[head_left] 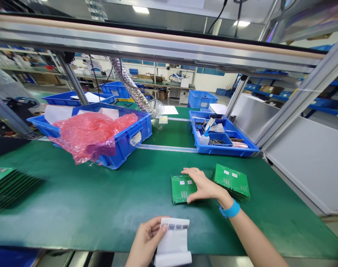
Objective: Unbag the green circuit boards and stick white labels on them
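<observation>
My left hand (150, 237) pinches a white strip of label backing (173, 241) at its upper left, over the front edge of the table. A row of small printed labels shows near the top of the strip, and its lower end curls. Farther forward, my right hand (201, 184), with a blue wristband (230, 209), spans a small stack of green circuit boards (180, 191). Its fingers are at the far edge and its thumb at the near edge, covering the right part. Two white labels show on the top board. Just right lies another stack of green circuit boards (231, 180).
At the left edge, several circuit boards (13, 187) lie fanned on the green table (102, 211). Behind stands a blue bin (132, 139) with pink bubble wrap (88, 133) spilling over. A blue tray (224, 149) at the back right holds small parts and a bottle (205, 138).
</observation>
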`<state>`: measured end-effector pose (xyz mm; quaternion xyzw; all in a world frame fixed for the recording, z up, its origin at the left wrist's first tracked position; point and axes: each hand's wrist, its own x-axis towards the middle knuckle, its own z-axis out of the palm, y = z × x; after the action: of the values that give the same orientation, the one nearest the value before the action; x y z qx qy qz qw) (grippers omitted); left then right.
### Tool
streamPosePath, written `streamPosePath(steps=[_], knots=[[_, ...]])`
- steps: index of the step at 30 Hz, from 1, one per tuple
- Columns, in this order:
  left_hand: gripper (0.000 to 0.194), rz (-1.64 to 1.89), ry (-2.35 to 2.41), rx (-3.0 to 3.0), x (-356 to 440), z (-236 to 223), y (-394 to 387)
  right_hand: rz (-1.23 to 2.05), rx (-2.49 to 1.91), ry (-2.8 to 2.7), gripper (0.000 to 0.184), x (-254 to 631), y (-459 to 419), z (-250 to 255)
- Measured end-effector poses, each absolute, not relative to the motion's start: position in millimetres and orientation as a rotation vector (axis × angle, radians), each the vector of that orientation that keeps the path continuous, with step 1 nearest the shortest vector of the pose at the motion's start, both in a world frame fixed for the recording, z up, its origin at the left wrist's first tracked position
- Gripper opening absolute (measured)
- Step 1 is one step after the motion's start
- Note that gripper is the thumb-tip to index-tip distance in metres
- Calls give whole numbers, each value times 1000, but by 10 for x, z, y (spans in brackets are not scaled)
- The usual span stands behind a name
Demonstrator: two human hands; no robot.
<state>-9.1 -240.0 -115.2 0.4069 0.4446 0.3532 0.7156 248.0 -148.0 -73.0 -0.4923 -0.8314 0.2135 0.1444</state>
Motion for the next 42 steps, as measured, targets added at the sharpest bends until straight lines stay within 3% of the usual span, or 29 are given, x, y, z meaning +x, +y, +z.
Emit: streamPosePath(steps=[2,6,11,14,18,20,23,28,34,38,42], knots=[[49,779,983,883,-92,-1124,-2401,621,-1394,-2472,95,2429,-1530,-720],[47,781,987,871,-94,-1074,-2413,521,-1446,-2396,100,2502,-1637,-488],[44,807,943,857,-64,-1034,-2456,156,-1862,-2160,80,3284,-1842,-160],[43,819,922,861,-22,-1031,-2471,149,-2129,-2080,79,3620,-1906,-232],[45,812,908,864,22,-1043,-2488,34,-1838,-2149,55,3184,-1912,-487],[45,807,898,876,19,-1043,-2506,128,-1620,-2272,39,2722,-1897,-625],[42,820,901,893,-27,-1038,-2548,319,-1480,-2413,32,2186,-1843,-766],[41,870,926,865,-144,-1053,-2603,386,-1381,-2336,10,2276,-1620,-537],[40,869,940,856,-148,-1026,-2537,344,-1383,-2129,26,2613,-1246,-203],[42,888,949,845,-103,-1041,-2492,582,-1277,-2331,19,2448,-1096,-524],[44,879,952,851,-110,-1084,-2498,589,-1318,-2319,21,2247,-1154,-760]])
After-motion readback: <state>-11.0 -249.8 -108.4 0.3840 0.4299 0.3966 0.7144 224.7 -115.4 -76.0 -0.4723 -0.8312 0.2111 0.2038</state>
